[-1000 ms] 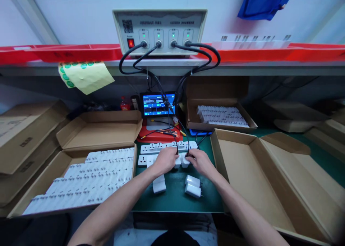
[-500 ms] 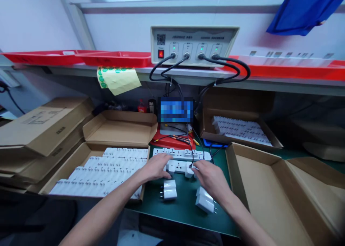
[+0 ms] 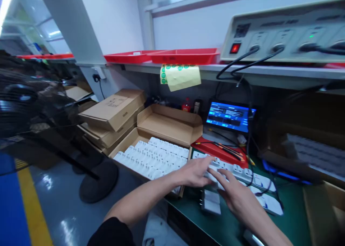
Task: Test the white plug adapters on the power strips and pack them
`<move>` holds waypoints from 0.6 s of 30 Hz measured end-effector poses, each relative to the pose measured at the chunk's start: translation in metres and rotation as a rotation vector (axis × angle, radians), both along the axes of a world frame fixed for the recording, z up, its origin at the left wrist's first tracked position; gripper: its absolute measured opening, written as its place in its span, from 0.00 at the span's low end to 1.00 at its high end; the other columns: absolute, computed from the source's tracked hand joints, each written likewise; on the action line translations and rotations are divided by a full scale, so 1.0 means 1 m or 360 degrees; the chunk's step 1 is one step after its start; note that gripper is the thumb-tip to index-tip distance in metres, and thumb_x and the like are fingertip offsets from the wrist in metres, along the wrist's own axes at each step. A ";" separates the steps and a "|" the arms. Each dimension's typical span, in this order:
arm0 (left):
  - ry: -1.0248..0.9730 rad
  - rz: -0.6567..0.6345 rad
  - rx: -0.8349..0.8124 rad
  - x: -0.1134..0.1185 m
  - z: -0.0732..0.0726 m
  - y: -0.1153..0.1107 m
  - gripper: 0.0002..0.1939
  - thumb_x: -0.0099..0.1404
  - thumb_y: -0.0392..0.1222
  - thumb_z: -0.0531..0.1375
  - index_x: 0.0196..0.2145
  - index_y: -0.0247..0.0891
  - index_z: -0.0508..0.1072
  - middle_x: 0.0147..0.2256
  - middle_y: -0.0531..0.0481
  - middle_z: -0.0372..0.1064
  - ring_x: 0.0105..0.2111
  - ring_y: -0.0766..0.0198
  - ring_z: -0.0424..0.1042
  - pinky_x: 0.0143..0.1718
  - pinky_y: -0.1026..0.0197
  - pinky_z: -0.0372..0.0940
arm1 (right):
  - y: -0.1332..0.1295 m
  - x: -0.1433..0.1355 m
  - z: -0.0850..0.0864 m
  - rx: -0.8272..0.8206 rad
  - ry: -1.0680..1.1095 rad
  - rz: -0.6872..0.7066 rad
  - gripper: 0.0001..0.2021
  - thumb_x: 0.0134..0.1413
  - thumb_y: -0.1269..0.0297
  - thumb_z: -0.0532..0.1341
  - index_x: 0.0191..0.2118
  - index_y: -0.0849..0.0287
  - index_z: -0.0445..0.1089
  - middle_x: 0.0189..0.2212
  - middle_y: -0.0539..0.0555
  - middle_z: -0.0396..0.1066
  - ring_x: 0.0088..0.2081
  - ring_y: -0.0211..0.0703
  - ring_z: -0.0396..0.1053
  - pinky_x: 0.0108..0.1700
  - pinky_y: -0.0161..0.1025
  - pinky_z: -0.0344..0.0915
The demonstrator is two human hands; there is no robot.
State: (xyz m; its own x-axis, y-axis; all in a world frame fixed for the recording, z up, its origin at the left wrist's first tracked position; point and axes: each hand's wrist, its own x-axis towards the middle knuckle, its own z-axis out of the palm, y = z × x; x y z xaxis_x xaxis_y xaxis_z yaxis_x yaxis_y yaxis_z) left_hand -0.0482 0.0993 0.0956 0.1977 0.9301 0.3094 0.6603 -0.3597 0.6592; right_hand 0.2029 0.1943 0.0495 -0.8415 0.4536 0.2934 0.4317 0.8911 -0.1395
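Observation:
My left hand (image 3: 195, 172) and my right hand (image 3: 233, 190) meet at the left end of the near white power strip (image 3: 273, 204). Between their fingers is a white plug-in charger (image 3: 215, 180), partly covered and blurred; both hands appear closed on it. Whether it still sits in a socket is hidden. Just below, a pair of white chargers (image 3: 211, 201) lies side by side on the green mat, prongs to the left. Behind my fingers runs a second white power strip (image 3: 229, 166). An open carton (image 3: 132, 135) to the left holds rows of white chargers (image 3: 153, 159).
Stacked closed cartons (image 3: 115, 107) stand at far left, near a black floor fan (image 3: 20, 98). A red tray (image 3: 207, 145) with pens and a lit screen (image 3: 228, 117) lie behind the strips. Black cables hang from the tester (image 3: 272, 33). Another carton (image 3: 320, 203) is at right.
The view has swung left, bringing the fan and floor into sight. My right hand has left the cabled end of the near strip and moved left to join my left hand.

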 end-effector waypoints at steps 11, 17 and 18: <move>-0.1670 -0.0043 -0.0433 -0.011 -0.016 -0.045 0.44 0.60 0.71 0.77 0.63 0.37 0.82 0.50 0.40 0.80 0.42 0.58 0.78 0.45 0.57 0.72 | -0.051 -0.021 0.028 0.0072 0.0724 0.0294 0.27 0.78 0.58 0.59 0.77 0.33 0.64 0.74 0.56 0.68 0.67 0.57 0.77 0.58 0.47 0.82; -0.0238 0.0981 0.0109 -0.153 0.027 -0.085 0.24 0.73 0.53 0.68 0.63 0.44 0.82 0.59 0.41 0.76 0.54 0.53 0.78 0.58 0.53 0.74 | -0.046 0.016 0.028 0.0112 0.0591 0.0139 0.36 0.73 0.51 0.63 0.81 0.32 0.59 0.75 0.55 0.69 0.68 0.70 0.75 0.59 0.64 0.82; 0.0076 0.1226 0.0098 -0.180 0.034 -0.091 0.23 0.76 0.50 0.65 0.63 0.42 0.81 0.60 0.39 0.75 0.56 0.52 0.77 0.62 0.51 0.73 | -0.041 0.029 0.023 0.0110 0.0630 0.0130 0.35 0.72 0.50 0.63 0.80 0.31 0.61 0.72 0.55 0.72 0.66 0.70 0.77 0.59 0.65 0.81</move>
State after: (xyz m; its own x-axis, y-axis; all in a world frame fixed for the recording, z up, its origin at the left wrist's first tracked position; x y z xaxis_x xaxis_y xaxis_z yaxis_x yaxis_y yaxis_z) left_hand -0.2280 0.0086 0.1295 -0.4836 0.7922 0.3723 0.7663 0.1776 0.6175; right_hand 0.2316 0.1532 0.0725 -0.6898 0.3578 0.6294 0.2840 0.9334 -0.2194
